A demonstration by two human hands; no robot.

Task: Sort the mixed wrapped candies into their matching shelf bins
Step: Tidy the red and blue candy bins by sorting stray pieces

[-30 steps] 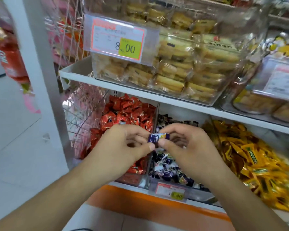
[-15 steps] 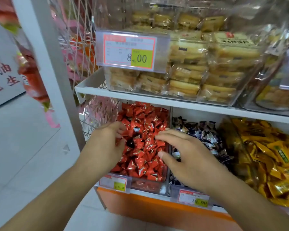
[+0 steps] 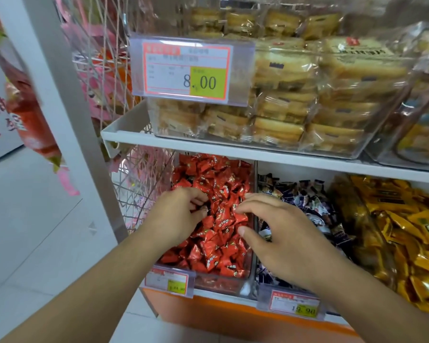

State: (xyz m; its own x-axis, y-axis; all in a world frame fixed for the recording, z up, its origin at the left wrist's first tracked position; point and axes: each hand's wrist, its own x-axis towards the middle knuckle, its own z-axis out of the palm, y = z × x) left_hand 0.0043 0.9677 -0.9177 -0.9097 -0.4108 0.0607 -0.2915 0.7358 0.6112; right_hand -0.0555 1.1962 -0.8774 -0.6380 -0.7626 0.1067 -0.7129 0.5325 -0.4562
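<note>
A clear bin on the lower shelf holds red wrapped candies. To its right lie dark blue wrapped candies, and further right yellow wrapped candies. My left hand is in the red bin with curled fingers, and its thumb and fingertips pinch a small dark-wrapped candy among the red ones. My right hand hovers over the divider between the red and the dark bins. Its fingers are spread and straight, with the tips on the red candies.
The upper shelf carries a clear box of wrapped cakes with an 8.00 price tag. Price tags clip to the lower bins. A white post and wire netting stand at the left.
One second ago both hands held a purple-wrapped candy over the dark bin. It has left them, and both hands have moved to the red bin. My view has come closer.
</note>
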